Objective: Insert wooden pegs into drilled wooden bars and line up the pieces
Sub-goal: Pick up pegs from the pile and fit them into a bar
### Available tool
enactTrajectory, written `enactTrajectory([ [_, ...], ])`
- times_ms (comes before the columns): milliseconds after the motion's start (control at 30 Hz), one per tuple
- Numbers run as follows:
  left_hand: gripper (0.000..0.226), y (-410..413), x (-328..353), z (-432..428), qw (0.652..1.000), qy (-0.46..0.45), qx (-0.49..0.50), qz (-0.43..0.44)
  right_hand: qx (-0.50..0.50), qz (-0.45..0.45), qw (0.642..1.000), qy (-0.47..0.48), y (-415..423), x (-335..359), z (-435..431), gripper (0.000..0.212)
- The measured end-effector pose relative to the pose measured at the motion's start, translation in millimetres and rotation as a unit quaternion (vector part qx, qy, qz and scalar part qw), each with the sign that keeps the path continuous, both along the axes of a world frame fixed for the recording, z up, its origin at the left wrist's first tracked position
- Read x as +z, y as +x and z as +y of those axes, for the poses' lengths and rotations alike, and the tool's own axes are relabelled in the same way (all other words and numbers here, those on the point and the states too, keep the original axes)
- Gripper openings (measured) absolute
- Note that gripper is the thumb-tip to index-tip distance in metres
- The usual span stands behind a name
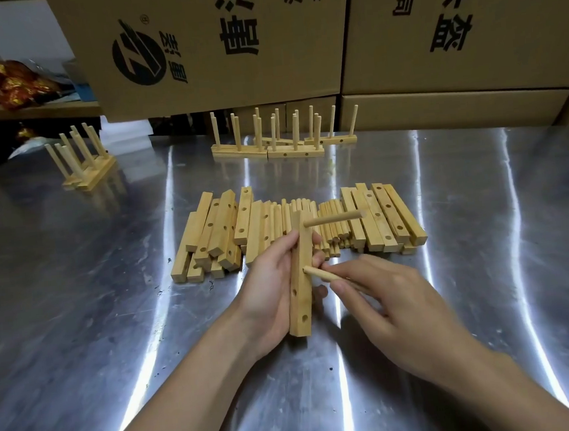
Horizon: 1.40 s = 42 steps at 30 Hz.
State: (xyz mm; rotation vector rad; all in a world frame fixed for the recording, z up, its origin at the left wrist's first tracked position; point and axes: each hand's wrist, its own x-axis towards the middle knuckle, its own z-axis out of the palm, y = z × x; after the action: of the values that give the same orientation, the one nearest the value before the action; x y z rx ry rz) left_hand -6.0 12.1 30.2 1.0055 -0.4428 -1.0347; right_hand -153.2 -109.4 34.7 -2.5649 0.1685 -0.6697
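Note:
My left hand (268, 285) grips a drilled wooden bar (301, 303), held lengthwise above the steel table. One peg (333, 218) sticks out sideways from the bar's far hole. My right hand (387, 306) pinches a second peg (319, 274), whose tip touches the second hole. Two empty holes show on the bar's near part. Beyond the hands lies a heap of drilled bars (216, 235), loose pegs (308, 223) and more bars (383, 217).
Finished bars with upright pegs (283, 139) stand in a row at the back of the metal table (114, 333); another finished group (82, 160) stands at the back left. Big cardboard boxes (432, 30) wall off the far edge. A shelf with red-gold packets (6, 85) is far left.

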Motion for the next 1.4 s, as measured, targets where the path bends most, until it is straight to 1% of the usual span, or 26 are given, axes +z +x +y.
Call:
enactTrajectory([
  [67,0.039,-0.1,-0.4,-0.2,0.999,0.012,0.004,-0.034,-0.008,0.006,1.0,-0.024,-1.6,2.1,-0.5,0.028],
  [133,0.04,-1.0,0.2,-0.2,0.997,0.028,0.008,-0.069,-0.022,0.015,0.997,-0.071,-3.7,4.9,0.3,0.029],
  [267,0.038,-4.3,-1.2,-2.0,0.994,0.024,0.022,-0.102,-0.04,0.039,0.988,-0.142,-6.9,8.5,2.7,0.031],
  [367,0.035,-8.6,-2.0,-2.1,0.994,0.022,0.028,-0.104,-0.037,0.054,0.99,-0.128,-7.4,9.8,4.4,0.035],
  [467,0.04,-15.1,-0.3,-0.6,0.99,0.019,0.014,-0.138,-0.034,0.041,0.995,-0.088,-8.9,9.6,6.6,0.042],
  [500,0.044,-16.9,0.3,-0.4,0.989,0.012,0.013,-0.149,-0.03,0.031,0.997,-0.061,-8.6,8.7,8.4,0.041],
  [533,0.049,-18.1,0.3,-0.1,0.988,0.004,0.014,-0.154,-0.028,0.016,0.999,-0.009,-6.7,6.9,9.6,0.038],
  [567,0.053,-18.8,0.0,0.0,0.987,-0.002,0.012,-0.159,-0.031,0.007,0.996,0.084,-3.9,5.1,9.8,0.037],
  [600,0.056,-19.2,0.3,0.5,0.987,-0.005,0.009,-0.163,-0.038,0.019,0.975,0.218,-1.9,5.8,9.9,0.039],
  [633,0.055,-19.4,0.7,1.0,0.986,-0.002,0.006,-0.166,-0.04,0.048,0.929,0.365,-0.6,7.8,9.2,0.042],
  [667,0.052,-19.6,1.1,1.3,0.987,0.002,0.002,-0.164,-0.033,0.078,0.875,0.477,0.1,9.1,7.6,0.042],
  [700,0.048,-19.8,1.9,1.5,0.987,0.007,-0.001,-0.159,-0.023,0.098,0.838,0.536,0.0,11.0,6.6,0.041],
  [733,0.044,-19.5,3.4,2.1,0.987,0.011,-0.004,-0.159,-0.014,0.108,0.827,0.552,0.0,12.4,6.8,0.039],
  [767,0.041,-18.7,4.8,1.6,0.985,0.018,-0.003,-0.171,-0.004,0.106,0.833,0.544,0.6,13.0,7.1,0.038],
  [800,0.04,-17.5,5.8,1.0,0.981,0.026,0.002,-0.19,0.002,0.093,0.852,0.515,1.6,13.6,7.9,0.038],
  [833,0.039,-15.7,5.8,-0.2,0.977,0.033,0.013,-0.212,0.0,0.073,0.887,0.457,3.0,13.7,8.3,0.037],
  [867,0.039,-13.7,4.9,-1.4,0.972,0.038,0.029,-0.229,-0.013,0.047,0.927,0.372,4.1,12.3,7.5,0.035],
  [900,0.038,-11.7,3.2,-3.2,0.969,0.042,0.048,-0.237,-0.038,0.024,0.963,0.266,4.4,8.7,5.9,0.033],
  [933,0.037,-10.1,1.2,-4.6,0.967,0.048,0.064,-0.244,-0.075,0.014,0.988,0.138,3.8,4.9,4.5,0.033],
  [967,0.035,-9.5,-1.4,-6.1,0.964,0.054,0.072,-0.25,-0.11,0.011,0.994,0.012,3.3,3.1,4.6,0.035],
  [1000,0.034,-10.2,-4.0,-7.7,0.963,0.059,0.077,-0.253,-0.132,0.008,0.988,-0.085,3.3,1.4,5.7,0.037],
  [1033,0.033,-11.7,-6.3,-9.4,0.96,0.066,0.086,-0.258,-0.141,0.01,0.98,-0.143,4.2,-0.7,9.1,0.038],
  [1067,0.034,-13.4,-8.1,-10.8,0.957,0.075,0.099,-0.263,-0.139,0.017,0.976,-0.166,6.0,-2.8,14.4,0.037],
  [1167,0.035,-17.8,-12.7,-15.1,0.955,0.081,0.136,-0.251,-0.13,0.031,0.976,-0.172,12.5,-7.5,27.3,0.025],
  [1267,0.034,-19.8,-13.0,-17.8,0.957,0.072,0.165,-0.225,-0.153,0.036,0.968,-0.197,17.4,-9.8,28.3,0.028],
  [1400,0.039,-24.6,-11.7,-18.2,0.958,0.051,0.201,-0.197,-0.18,-0.004,0.953,-0.244,25.8,-12.3,28.6,0.004],
])
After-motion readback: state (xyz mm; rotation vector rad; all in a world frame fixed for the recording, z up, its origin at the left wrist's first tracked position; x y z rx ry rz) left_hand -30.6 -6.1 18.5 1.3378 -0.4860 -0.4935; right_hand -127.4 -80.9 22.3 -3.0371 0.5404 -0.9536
